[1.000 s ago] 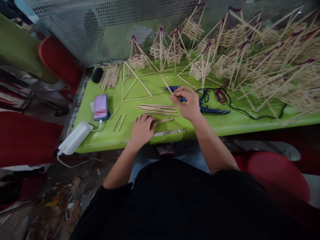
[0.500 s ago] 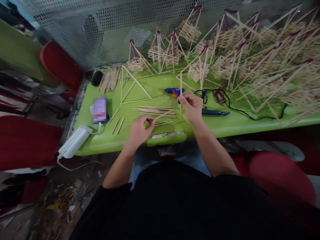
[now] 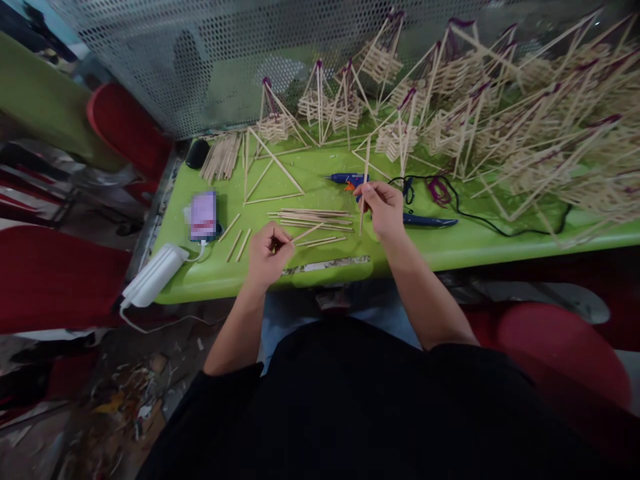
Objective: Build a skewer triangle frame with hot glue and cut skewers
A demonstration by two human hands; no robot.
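My left hand (image 3: 270,255) pinches the near end of a short wooden stick (image 3: 307,233), which slants up to the right over the near side of the table. In my right hand (image 3: 383,208) a longer wooden stick (image 3: 367,162) is held almost upright between thumb and fingers. Between the hands lies a loose bundle of wooden sticks (image 3: 313,217), with a few more just in front of it. Behind my right hand is a blue glue gun (image 3: 345,180) with an orange trigger, its handle partly covered. A triangular stick frame (image 3: 274,198) stands farther back.
Many stick frames with purple thread (image 3: 480,127) crowd the right and back of the green table (image 3: 200,280). A dark blue curved tool (image 3: 430,221) and a black cord lie right. On the left are a stick pile (image 3: 221,157), a blurred phone (image 3: 203,217) and a white power bank (image 3: 155,275).
My left hand has drawn left with the short stick, away from the sticks in front of the bundle. The stick in my right hand tilts slightly more; the view has shifted a little.
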